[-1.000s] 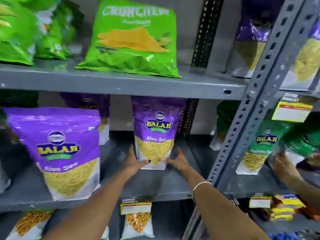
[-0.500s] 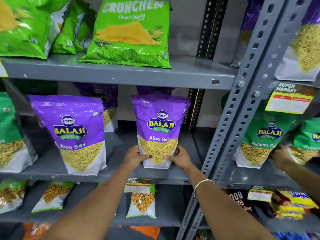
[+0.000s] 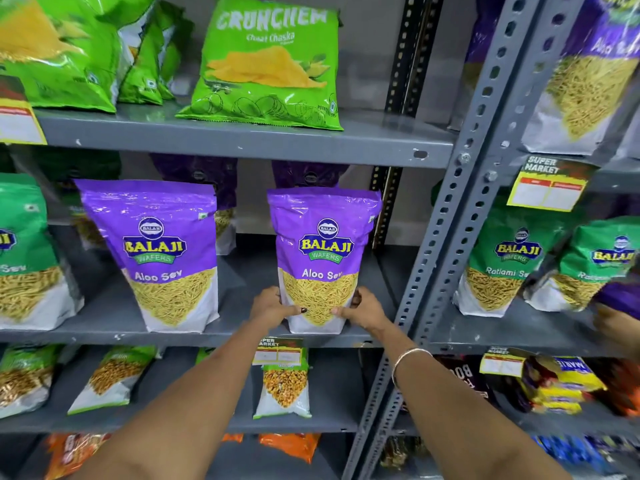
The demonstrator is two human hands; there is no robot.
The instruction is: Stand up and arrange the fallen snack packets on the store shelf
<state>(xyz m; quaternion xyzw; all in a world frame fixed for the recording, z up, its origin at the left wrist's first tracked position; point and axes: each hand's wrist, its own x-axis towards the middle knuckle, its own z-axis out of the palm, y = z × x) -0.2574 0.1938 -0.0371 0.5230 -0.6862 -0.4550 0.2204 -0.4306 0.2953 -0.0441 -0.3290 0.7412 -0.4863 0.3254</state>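
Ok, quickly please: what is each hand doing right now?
Left hand: closed on the lower left side of the purple Aloo Sev packet.
Right hand: closed on its lower right side.

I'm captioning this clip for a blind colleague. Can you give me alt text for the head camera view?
Both hands, left hand and right hand, grip the lower sides of an upright purple Aloo Sev packet on a grey metal shelf. A second purple packet stands to its left; green packets fill nearby shelves.
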